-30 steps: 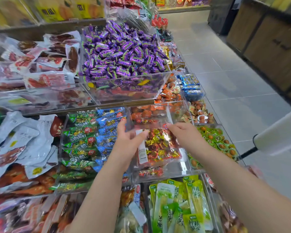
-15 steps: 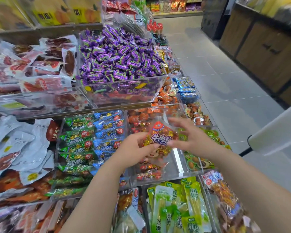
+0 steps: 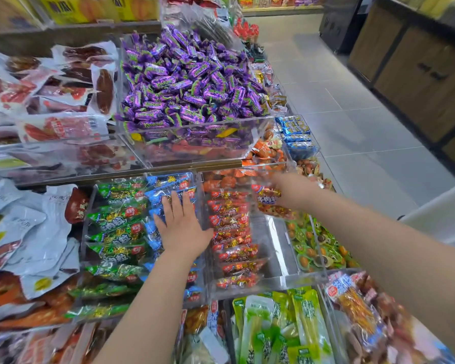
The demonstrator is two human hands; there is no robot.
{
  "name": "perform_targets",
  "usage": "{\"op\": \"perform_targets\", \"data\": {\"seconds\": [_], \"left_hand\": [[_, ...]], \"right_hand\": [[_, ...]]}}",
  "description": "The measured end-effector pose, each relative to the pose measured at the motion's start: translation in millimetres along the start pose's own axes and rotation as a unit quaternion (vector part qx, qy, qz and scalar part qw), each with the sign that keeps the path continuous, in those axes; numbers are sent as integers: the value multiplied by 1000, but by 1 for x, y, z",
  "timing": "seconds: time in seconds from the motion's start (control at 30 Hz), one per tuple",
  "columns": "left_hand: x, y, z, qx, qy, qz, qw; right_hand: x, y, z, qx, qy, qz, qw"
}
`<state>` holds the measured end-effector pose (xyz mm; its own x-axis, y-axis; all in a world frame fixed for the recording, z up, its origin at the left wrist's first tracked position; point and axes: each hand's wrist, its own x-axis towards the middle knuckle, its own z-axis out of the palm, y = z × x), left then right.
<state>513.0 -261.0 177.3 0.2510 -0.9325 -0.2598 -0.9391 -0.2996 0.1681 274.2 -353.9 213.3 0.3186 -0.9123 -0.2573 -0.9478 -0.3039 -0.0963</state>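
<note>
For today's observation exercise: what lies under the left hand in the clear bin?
Blue snack packets lie under the flat left hand, beside green packets. Those directly beneath the palm are covered.

Clear bin (image 3: 272,248): right half bare, open from above; red packets (image 3: 231,232) fill left; acrylic divider (image 3: 317,245) bounds right.

Before you, a tiered display shelf (image 3: 90,31) carries clear acrylic bins (image 3: 279,245). Purple candies (image 3: 189,82) fill the upper one; green packets (image 3: 116,232) and red packets (image 3: 234,248) fill lower ones.
</note>
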Motion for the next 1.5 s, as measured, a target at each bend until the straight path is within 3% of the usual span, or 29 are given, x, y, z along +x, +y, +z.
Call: {"op": "perform_targets", "data": {"seconds": [0.23,0.47,0.7,0.83,1.07,1.27,1.33,1.43,1.5], "left_hand": [[6,-3,14,3,30,1,1000],[10,-6,22,13,40,3,999],[11,-6,27,15,50,5,999],[12,-7,29,23,61,10,998],[12,-10,32,1,63,18,998],[11,-9,27,15,42,27,999],[11,-9,26,16,37,32,999],[10,-9,25,16,34,34,999],[9,-9,24,19,32,34,999]], "right_hand": [[44,-4,60,-9,-68,66,995],[60,-2,78,-42,3,112,993],[66,-6,75,-50,-98,109,988],[68,-10,83,-62,-44,153,985],[70,-21,100,36,-16,253,967],[60,-40,108,265,170,322,893],[48,-42,120,313,179,330,872],[36,-44,136,475,144,377,782],[35,-42,141,498,125,395,762]]}}
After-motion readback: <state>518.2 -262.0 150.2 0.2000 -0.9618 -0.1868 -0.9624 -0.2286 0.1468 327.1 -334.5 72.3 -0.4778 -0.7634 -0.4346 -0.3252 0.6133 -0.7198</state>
